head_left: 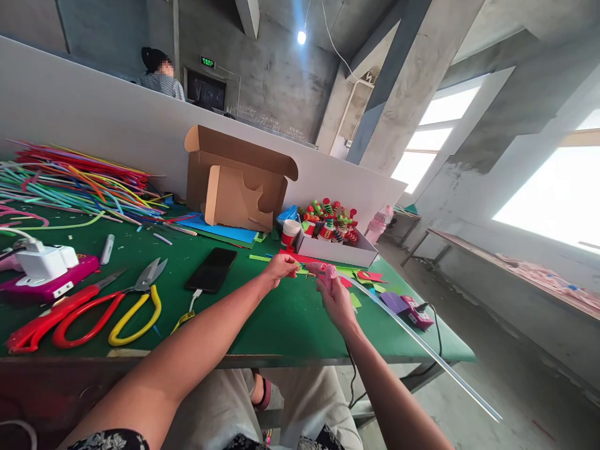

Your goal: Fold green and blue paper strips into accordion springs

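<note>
My right hand (pixel 338 301) is wrapped round a pink hot glue gun (pixel 321 269), whose nozzle points left. A long clear glue stick (pixel 422 345) sticks out of the gun's back, slanting down to the right past the table edge. Just left of the nozzle, my left hand (pixel 282 269) pinches something small at its fingertips, too small to make out. Both hands are above the green table near strips of coloured paper (pixel 370 276). Behind them stands a white box (pixel 335 251) of red and green paper-cup crafts, with stacked paper cups (pixel 290 231) beside it.
At the left lie red-handled scissors (pixel 91 319), yellow-handled scissors (pixel 135 315), a purple power strip (pixel 51 281) and a heap of coloured pipe cleaners (pixel 84 181). A black phone (pixel 212 270) lies left of my arm. An open cardboard box (pixel 239 181) stands behind. Another person (pixel 162 78) is beyond the partition.
</note>
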A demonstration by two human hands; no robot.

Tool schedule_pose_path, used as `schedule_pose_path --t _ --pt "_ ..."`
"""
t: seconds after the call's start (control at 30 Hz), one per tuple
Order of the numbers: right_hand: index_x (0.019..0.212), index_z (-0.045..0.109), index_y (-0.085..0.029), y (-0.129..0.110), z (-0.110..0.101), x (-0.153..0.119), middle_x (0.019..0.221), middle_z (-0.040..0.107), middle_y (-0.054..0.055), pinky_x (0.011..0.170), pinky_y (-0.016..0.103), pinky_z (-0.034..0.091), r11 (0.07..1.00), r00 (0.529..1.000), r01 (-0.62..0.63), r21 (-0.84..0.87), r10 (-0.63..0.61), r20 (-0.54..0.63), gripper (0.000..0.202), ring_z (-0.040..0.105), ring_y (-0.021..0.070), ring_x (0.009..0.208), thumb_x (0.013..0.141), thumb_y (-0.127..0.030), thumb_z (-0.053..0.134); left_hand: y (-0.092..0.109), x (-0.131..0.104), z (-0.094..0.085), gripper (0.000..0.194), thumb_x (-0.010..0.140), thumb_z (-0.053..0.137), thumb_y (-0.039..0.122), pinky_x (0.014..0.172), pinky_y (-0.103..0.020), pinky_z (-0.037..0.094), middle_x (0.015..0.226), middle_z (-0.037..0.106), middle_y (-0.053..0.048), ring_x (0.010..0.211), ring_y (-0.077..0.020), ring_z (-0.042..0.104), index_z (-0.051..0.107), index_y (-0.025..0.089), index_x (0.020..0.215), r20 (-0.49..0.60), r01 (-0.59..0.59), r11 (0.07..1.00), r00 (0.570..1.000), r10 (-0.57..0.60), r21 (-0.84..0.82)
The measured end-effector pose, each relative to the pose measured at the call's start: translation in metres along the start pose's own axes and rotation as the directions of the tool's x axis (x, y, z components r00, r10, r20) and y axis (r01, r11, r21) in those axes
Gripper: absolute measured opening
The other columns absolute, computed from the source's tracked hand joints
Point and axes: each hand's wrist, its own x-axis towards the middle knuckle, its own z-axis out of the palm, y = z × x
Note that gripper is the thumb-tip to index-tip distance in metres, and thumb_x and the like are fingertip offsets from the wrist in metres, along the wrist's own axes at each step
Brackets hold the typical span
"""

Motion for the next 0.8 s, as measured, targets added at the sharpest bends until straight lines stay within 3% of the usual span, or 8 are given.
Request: schedule_pose_path --t 0.33,0.47,0.53,0.63,0.8 --pt "0.103 0.059 -0.02 0.003 0.005 -0.001 0.076 0.07 0.006 0.058 0.03 0.04 1.0 1.0 -0.004 0.02 0.004 -0.001 0.034 0.061 0.0212 0.063 0.085 -0.046 0.046 0.0 -0.001 0.0 0.02 0.061 0.072 0.002 0.049 -0.021 0.046 0.046 0.057 0.003 0.042 -0.0069 0.051 0.057 0.014 0.057 0.002 0.0 1.0 1.0 0.0 -0.016" --pt "0.107 0.057 -0.021 0.006 0.003 0.0 0.075 0.069 0.004 0.053 0.028 0.04 0.986 0.997 -0.05 0.156 0.059 -0.05 0.038 0.058 0.0184 0.057 0.082 -0.05 0.052 0.001 -0.001 0.0 0.019 0.061 0.073 0.003 0.049 -0.021 0.045 0.046 0.057 0.003 0.042 -0.0068 0.051 0.058 0.014 0.058 0.0 0.009 0.999 1.0 -0.009 -0.036" --pt "0.103 0.057 -0.022 0.008 -0.003 0.001 0.076 0.069 0.003 0.046 0.027 0.038 0.932 0.989 -0.126 0.339 0.147 -0.035 0.042 0.053 0.0144 0.048 0.079 -0.056 0.056 0.002 -0.001 -0.001 0.019 0.061 0.075 0.004 0.05 -0.022 0.046 0.047 0.058 0.003 0.042 -0.0071 0.051 0.058 0.013 0.058 0.006 0.019 0.999 1.0 -0.018 -0.049" --pt "0.089 0.06 -0.02 0.016 -0.022 0.001 0.066 0.066 0.001 0.039 0.024 0.036 0.769 0.957 -0.257 0.585 0.288 0.042 0.045 0.047 0.0107 0.041 0.071 -0.061 0.065 0.004 -0.002 -0.002 0.018 0.061 0.076 0.006 0.053 -0.023 0.049 0.05 0.061 0.001 0.044 -0.0075 0.053 0.059 0.013 0.059 0.027 0.038 0.997 0.999 -0.036 -0.072" --pt "0.065 0.061 -0.017 0.052 -0.063 -0.007 0.054 0.059 0.001 0.04 0.022 0.039 0.595 0.865 -0.428 0.68 0.489 0.116 0.037 0.047 0.0093 0.042 0.057 -0.047 0.081 0.003 -0.002 -0.005 0.02 0.06 0.078 0.01 0.055 -0.024 0.051 0.053 0.063 0.0 0.046 -0.008 0.055 0.058 0.014 0.06 0.059 0.06 0.994 0.997 -0.055 -0.091"
